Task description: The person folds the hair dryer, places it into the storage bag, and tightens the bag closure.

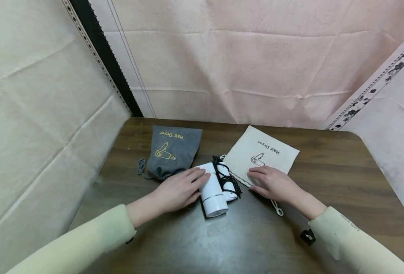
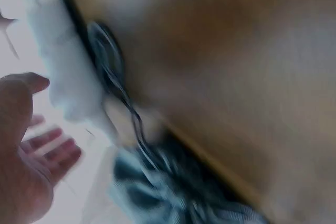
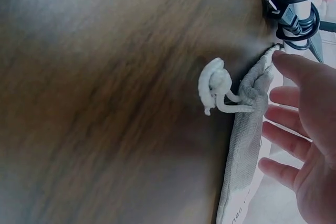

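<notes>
A white folding hair dryer (image 1: 213, 199) lies at mid-table, its handle folded alongside and a black cord (image 3: 299, 27) wound round it. My left hand (image 1: 177, 191) is over its left side, fingertips at the white barrel; whether they touch it is hard to tell. That hand's fingers look loose in the blurred left wrist view. My right hand (image 1: 273, 183) is at the lower part of a cream drawstring pouch (image 1: 270, 146) printed "Hair Dryer", fingers spread and fairly straight. A dark grey drawstring pouch (image 1: 174, 146) with gold print lies beyond my left hand.
The wooden table (image 1: 342, 171) has rounded far corners. Pale cloth (image 1: 239, 68) hangs behind it and at both sides. The cream pouch's cord end (image 3: 214, 85) lies on the wood near my right wrist, and the grey pouch's cord (image 1: 141, 166) trails at its left.
</notes>
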